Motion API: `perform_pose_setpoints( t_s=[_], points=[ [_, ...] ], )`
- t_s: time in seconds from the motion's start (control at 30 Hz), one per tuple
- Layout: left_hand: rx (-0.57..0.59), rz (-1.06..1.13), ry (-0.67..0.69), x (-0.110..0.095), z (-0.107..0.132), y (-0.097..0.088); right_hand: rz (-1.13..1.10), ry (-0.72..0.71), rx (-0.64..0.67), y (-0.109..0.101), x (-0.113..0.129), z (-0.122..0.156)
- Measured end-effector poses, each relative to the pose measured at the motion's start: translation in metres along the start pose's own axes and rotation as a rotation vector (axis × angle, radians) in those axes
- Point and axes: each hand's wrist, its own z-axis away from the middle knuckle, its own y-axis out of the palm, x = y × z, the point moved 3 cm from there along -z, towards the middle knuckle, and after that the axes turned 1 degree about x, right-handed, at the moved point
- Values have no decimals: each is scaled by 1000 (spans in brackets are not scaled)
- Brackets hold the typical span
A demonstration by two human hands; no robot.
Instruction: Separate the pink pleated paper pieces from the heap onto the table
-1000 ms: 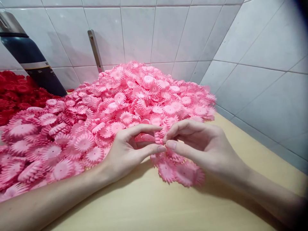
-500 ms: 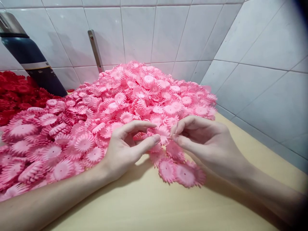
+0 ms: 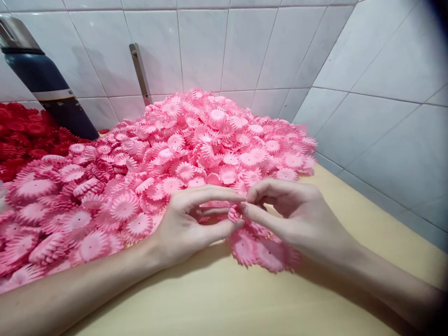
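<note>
A small pink scalloped paper-like flower piece (image 3: 233, 214), seen nearly edge-on and curled, sits between my two hands. My left hand (image 3: 196, 219) pinches it between thumb and fingers from the left. From the right, the thumb and forefinger of my right hand (image 3: 294, 207) are closed at the same piece, their tips meeting my left fingertips. Just below the fingers, several loose flower pieces (image 3: 244, 247) lie flat on the table, partly covered by my right hand. Behind both hands rises a large heap of pink flower pieces (image 3: 210, 135).
Red flower pieces (image 3: 24, 130) are piled at the far left beside a dark blue bottle (image 3: 56, 84). A metal strip (image 3: 140, 70) leans at the white tiled wall (image 3: 201, 42). The pale yellow table (image 3: 196, 303) runs along the front and right.
My hands have drawn together and my left hand has shifted right. The flower piece, spread flat between them before, now appears curled and edge-on, mostly hidden by the fingers.
</note>
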Motion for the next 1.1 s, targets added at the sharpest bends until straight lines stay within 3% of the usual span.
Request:
perform_pose_setpoints(
  t_s=[0.2,0.4,0.6,0.7,0.87,1.0,1.1],
  points=[
    [2,-96,12,3,2,-3,35,11,19,0,5,1],
    [-79,16,-65,1,2,1,-53,56,47,0,5,-2],
    [-291,-49,-110,-3,-3,-6,-99,5,12,-6,6,-1],
    [-412,-16,-101,0,-5,-13,-174,-55,-96,-12,4,0],
    [-221,-8,-84,-1,-3,-6,-1,-121,-245,-16,6,-4],
    [-170,-31,-115,-1,-1,-3,77,-165,-257,-14,9,-5],
    [-144,-47,-144,0,-1,-4,41,-158,-193,-9,10,-2]
  ],
)
